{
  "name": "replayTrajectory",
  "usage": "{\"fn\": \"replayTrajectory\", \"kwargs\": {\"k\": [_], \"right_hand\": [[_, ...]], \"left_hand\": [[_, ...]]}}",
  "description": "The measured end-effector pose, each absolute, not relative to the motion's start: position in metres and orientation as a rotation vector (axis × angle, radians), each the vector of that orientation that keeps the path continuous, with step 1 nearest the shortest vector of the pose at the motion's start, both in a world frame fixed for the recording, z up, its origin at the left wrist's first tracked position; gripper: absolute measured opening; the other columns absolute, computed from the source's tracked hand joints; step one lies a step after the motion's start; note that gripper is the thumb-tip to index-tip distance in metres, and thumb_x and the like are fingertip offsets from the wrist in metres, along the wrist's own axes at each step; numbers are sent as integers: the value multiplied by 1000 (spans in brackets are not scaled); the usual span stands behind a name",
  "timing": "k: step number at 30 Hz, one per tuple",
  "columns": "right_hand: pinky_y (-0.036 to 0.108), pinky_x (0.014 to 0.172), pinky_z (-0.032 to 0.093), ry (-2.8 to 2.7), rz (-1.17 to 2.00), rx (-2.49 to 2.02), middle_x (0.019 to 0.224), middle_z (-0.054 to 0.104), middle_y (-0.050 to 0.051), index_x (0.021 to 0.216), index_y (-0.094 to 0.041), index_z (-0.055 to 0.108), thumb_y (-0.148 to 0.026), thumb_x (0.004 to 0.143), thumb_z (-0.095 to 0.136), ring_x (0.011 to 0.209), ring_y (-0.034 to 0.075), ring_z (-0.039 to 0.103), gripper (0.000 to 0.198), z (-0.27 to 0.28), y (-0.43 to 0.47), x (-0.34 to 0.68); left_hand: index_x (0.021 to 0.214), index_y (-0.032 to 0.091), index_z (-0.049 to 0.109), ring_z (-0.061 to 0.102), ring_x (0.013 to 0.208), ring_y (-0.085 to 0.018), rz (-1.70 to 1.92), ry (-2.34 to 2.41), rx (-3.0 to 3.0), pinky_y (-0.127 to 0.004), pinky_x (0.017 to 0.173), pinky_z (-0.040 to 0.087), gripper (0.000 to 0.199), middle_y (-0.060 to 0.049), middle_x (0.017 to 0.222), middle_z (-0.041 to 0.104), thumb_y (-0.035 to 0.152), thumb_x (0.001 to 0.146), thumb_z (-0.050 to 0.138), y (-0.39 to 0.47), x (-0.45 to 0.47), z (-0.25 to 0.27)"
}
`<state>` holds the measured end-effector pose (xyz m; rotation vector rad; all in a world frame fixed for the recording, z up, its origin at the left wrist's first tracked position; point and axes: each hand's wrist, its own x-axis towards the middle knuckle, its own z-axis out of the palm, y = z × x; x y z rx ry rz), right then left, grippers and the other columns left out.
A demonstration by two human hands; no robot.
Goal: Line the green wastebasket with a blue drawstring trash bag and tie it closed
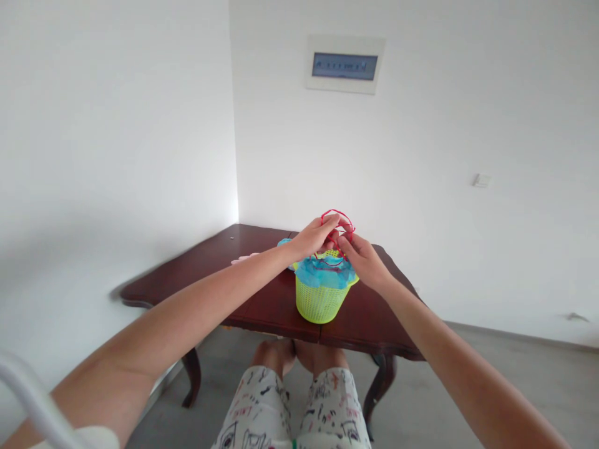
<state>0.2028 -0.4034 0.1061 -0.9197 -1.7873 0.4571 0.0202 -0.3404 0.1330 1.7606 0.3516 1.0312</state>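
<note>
A thin red cord (336,211) runs in loops between my two hands, above a yellow-green plastic basket (321,302). My left hand (321,234) pinches the cord on the left side, fingers curled. From the right, my right hand (362,255) closes its thumb and fingertips on the same cord. Blue thin plastic (322,274) lines the basket and folds out over its rim. Part of the cord hangs down to the blue plastic. The fingertips partly cover one another and the cord.
The basket stands near the front edge of a dark brown wooden table (266,299). Pink material (244,257) and another blue piece (284,242) lie left of the basket, partly behind my left arm. White walls meet behind the table. An electrical panel (345,65) is on the wall.
</note>
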Motion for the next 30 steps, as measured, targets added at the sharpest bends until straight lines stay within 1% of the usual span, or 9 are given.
{"fn": "replayTrajectory", "kwargs": {"k": [5, 8, 10, 14, 17, 22, 26, 28, 30], "right_hand": [[33, 74, 49, -1685, 398, -926, 88, 71, 2, 98, -24, 68, -72, 117, 54, 80, 21, 62, 53, 87, -412, 196], [34, 79, 51, -1681, 312, -927, 96, 74, 4, 105, -26, 65, -65, 122, 45, 86, 23, 66, 47, 84, -425, 192], [36, 82, 50, -1792, 177, -982, 101, 77, 6, 112, -26, 63, -58, 126, 38, 89, 25, 69, 43, 83, -436, 188], [38, 72, 38, -2079, -197, -1200, 96, 80, 11, 108, -24, 64, -49, 126, 36, 82, 28, 72, 41, 78, -450, 182], [38, 66, 32, -2208, -365, -1327, 91, 82, 13, 101, -24, 68, -44, 126, 38, 73, 28, 72, 43, 71, -448, 182], [37, 63, 35, -2221, -438, -1451, 94, 85, 13, 108, -25, 75, -38, 125, 43, 74, 28, 76, 38, 63, -433, 191], [36, 66, 44, -2173, -275, -1469, 90, 83, 13, 102, -25, 76, -37, 123, 46, 77, 29, 77, 38, 61, -421, 202], [38, 74, 53, -2124, -138, -1366, 95, 84, 12, 105, -26, 76, -36, 120, 50, 86, 30, 80, 32, 62, -418, 207], [42, 89, 61, -2080, 12, -1171, 117, 85, 12, 124, -26, 75, -32, 117, 53, 106, 31, 81, 23, 65, -419, 212]], "left_hand": [[133, 16, 75, 38, 36, -9, 901, 324, 1553, -19, 40, 30, 63, 5, 60, 59, 70, 121, 44, -349, 11, 128], [137, 13, 75, 51, 36, -13, 843, 345, 1454, -21, 38, 36, 70, -3, 67, 72, 71, 121, 38, -351, 7, 127], [137, 11, 75, 58, 38, -16, 780, 365, 1389, -23, 39, 41, 73, -6, 69, 75, 68, 122, 33, -353, 4, 128], [133, 6, 79, 60, 41, -18, 646, 345, 1247, -25, 44, 49, 90, -8, 65, 73, 71, 122, 17, -355, -6, 134], [129, 6, 81, 59, 42, -18, 597, 319, 1242, -26, 45, 48, 102, -12, 69, 76, 75, 120, 7, -354, -16, 136], [116, 6, 85, 46, 42, -17, 514, 317, 1270, -29, 47, 46, 111, -9, 65, 69, 83, 116, 5, -354, -26, 133], [105, 9, 86, 39, 48, -16, 462, 316, 1329, -30, 51, 44, 112, -7, 64, 62, 88, 113, 7, -359, -27, 130], [96, 11, 84, 33, 49, -16, 460, 318, 1371, -30, 51, 41, 110, -3, 59, 52, 89, 112, 8, -361, -25, 130], [88, 13, 81, 28, 49, -16, 464, 326, 1419, -29, 50, 37, 109, 1, 56, 39, 91, 111, 9, -363, -22, 130]]}}
